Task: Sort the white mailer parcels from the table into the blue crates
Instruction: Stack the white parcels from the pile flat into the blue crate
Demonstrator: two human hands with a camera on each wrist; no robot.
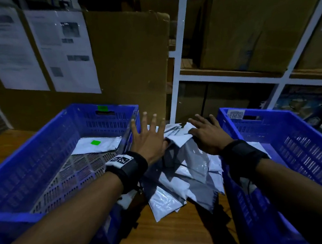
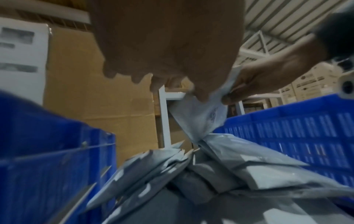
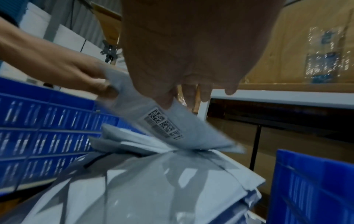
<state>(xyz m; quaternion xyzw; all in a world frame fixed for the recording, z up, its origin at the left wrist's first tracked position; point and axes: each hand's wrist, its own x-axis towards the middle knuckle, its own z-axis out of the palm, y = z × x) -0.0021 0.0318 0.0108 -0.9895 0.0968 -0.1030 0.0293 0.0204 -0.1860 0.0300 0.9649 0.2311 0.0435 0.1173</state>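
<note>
Both hands are pinching one white mailer [image 3: 172,127] over the heap of parcels [image 1: 184,176] on the counter [image 1: 177,233]. The left hand [image 1: 150,140] is spreading its fingers, thumb underneath. The right hand [image 1: 206,135] is holding the other edge, a barcode label showing.

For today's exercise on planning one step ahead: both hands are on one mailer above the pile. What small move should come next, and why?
Probably lift the mailer clear of the pile and tilt its barcode label into view. The left hand and right hand both pinch it, but its lower edge touches the heap and no crate is chosen yet.
</note>
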